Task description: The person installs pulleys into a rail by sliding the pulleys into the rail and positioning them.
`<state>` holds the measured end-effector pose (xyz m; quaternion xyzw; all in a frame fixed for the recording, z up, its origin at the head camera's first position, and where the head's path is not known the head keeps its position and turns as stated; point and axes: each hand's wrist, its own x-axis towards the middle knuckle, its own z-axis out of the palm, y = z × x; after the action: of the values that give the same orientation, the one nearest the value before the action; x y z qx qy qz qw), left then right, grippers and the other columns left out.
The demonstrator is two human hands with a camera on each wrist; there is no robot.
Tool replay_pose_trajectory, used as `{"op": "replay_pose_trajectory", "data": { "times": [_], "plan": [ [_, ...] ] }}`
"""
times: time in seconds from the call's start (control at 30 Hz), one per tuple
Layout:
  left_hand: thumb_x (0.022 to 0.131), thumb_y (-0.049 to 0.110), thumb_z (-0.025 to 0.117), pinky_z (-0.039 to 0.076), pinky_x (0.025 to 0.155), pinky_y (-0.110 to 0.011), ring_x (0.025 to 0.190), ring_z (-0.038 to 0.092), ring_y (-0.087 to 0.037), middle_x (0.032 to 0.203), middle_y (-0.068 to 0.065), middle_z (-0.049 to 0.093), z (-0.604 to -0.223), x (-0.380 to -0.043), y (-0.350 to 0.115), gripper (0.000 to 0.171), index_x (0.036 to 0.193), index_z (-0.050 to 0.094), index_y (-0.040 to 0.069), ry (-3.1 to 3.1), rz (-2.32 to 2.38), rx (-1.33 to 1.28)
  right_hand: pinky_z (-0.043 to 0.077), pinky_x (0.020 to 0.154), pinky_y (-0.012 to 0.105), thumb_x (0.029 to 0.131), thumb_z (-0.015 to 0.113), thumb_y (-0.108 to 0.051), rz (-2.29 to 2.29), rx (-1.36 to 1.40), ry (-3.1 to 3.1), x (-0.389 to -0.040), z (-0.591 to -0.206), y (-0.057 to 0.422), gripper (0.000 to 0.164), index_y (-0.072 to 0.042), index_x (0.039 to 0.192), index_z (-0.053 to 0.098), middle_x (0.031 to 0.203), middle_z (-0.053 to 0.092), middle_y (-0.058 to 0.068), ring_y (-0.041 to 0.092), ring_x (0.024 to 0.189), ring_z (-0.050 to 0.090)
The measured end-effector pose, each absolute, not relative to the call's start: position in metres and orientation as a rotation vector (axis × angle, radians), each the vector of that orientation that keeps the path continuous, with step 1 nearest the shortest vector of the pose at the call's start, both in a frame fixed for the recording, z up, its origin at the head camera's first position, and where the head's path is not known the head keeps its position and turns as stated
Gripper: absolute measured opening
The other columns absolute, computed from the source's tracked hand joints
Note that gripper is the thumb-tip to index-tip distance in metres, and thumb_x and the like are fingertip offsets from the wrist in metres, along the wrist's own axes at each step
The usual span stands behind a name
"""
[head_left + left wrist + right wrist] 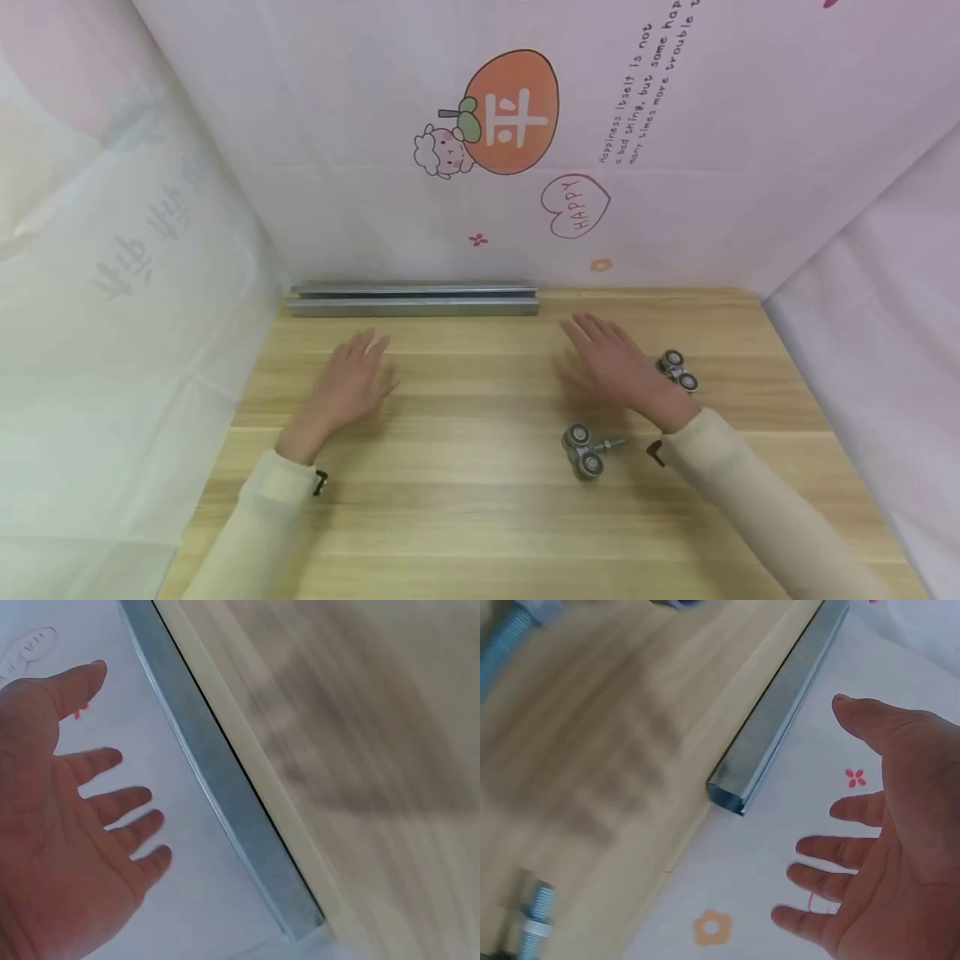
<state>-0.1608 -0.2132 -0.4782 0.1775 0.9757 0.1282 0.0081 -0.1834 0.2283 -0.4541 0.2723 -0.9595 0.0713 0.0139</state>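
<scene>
Both my hands hover palm-down over a wooden table (480, 517), fingers straight and spread, holding nothing. My left hand (352, 383) is at centre-left; the left wrist view shows its open palm (52, 847). My right hand (611, 362) is at centre-right, its open palm (900, 847) seen in the right wrist view. A grey metal track (412, 300) lies along the table's back edge, just beyond both hands, also seen as track (217, 780) and track (776, 712). A wheeled roller with a bolt (585, 450) lies near my right wrist. A second roller (677, 370) sits right of that hand.
Pale printed cloth walls (525, 125) close the table in at the back and on both sides. A threaded bolt (536, 922) shows blurred at the lower left of the right wrist view.
</scene>
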Motion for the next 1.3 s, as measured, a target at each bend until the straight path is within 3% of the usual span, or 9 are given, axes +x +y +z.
{"op": "replay_pose_trajectory", "data": {
  "times": [0.13, 0.3, 0.63, 0.83, 1.1, 1.17, 1.3],
  "plan": [
    [0.101, 0.028, 0.072, 0.025, 0.125, -0.067, 0.151, 0.031, -0.054, 0.162, -0.035, 0.036, -0.477, -0.191, -0.231, 0.072, 0.156, 0.041, -0.005, 3.063, 0.391, 0.649, 0.037, 0.121, 0.064, 0.101, 0.072, -0.034, 0.204, 0.972, -2.941, -0.206, -0.441, 0.212, 0.073, 0.006, 0.155, 0.042, 0.155, 0.048, 0.031, 0.049, 0.144, 0.046],
    [0.099, 0.024, 0.075, 0.03, 0.123, -0.066, 0.148, 0.036, -0.055, 0.159, -0.038, 0.038, -0.474, -0.228, -0.249, 0.075, 0.156, 0.04, -0.009, 3.04, 0.378, 0.714, 0.037, 0.121, 0.062, 0.103, 0.071, -0.036, 0.182, 1.069, -2.988, -0.235, -0.429, 0.187, 0.075, 0.005, 0.158, 0.04, 0.158, 0.045, 0.03, 0.048, 0.146, 0.045],
    [0.102, 0.023, 0.072, 0.026, 0.126, -0.064, 0.151, 0.029, -0.055, 0.163, -0.037, 0.031, -0.467, -0.272, -0.267, 0.078, 0.16, 0.03, -0.009, 2.919, 0.421, 0.628, 0.042, 0.12, 0.054, 0.099, 0.077, -0.033, 0.192, 1.122, -3.056, -0.295, -0.432, 0.146, 0.073, 0.003, 0.154, 0.046, 0.153, 0.053, 0.024, 0.042, 0.141, 0.051],
    [0.102, 0.019, 0.071, 0.021, 0.126, -0.066, 0.153, 0.022, -0.055, 0.166, -0.034, 0.026, -0.472, -0.289, -0.277, 0.079, 0.163, 0.026, -0.003, 2.843, 0.478, 0.518, 0.035, 0.125, 0.053, 0.099, 0.077, -0.029, 0.148, 1.137, -3.1, -0.328, -0.444, 0.131, 0.077, 0.001, 0.159, 0.041, 0.157, 0.048, 0.025, 0.042, 0.146, 0.045],
    [0.096, 0.017, 0.076, 0.025, 0.126, -0.064, 0.148, 0.031, -0.057, 0.157, -0.04, 0.037, -0.495, -0.318, -0.28, 0.077, 0.156, 0.035, -0.01, 2.885, 0.398, 0.669, 0.025, 0.13, 0.054, 0.098, 0.077, -0.031, 0.273, 1.027, -3.256, -0.351, -0.456, 0.127, 0.081, -0.002, 0.162, 0.037, 0.167, 0.036, 0.025, 0.042, 0.155, 0.032],
    [0.098, 0.019, 0.075, 0.021, 0.127, -0.064, 0.151, 0.027, -0.055, 0.161, -0.037, 0.033, -0.495, -0.32, -0.278, 0.078, 0.159, 0.033, -0.008, 2.86, 0.382, 0.595, 0.032, 0.126, 0.055, 0.096, 0.079, -0.028, 0.285, 1.046, -3.248, -0.358, -0.466, 0.126, 0.078, -0.002, 0.159, 0.042, 0.161, 0.044, 0.025, 0.041, 0.149, 0.041],
    [0.101, 0.019, 0.071, 0.017, 0.129, -0.063, 0.155, 0.02, -0.053, 0.166, -0.034, 0.026, -0.493, -0.324, -0.277, 0.078, 0.163, 0.029, -0.002, 2.805, 0.371, 0.444, 0.05, 0.106, 0.053, 0.093, 0.081, -0.022, 0.3, 1.111, -3.181, -0.373, -0.497, 0.123, 0.059, -0.002, 0.142, 0.056, 0.131, 0.063, 0.019, 0.035, 0.118, 0.059]
  ]
}}
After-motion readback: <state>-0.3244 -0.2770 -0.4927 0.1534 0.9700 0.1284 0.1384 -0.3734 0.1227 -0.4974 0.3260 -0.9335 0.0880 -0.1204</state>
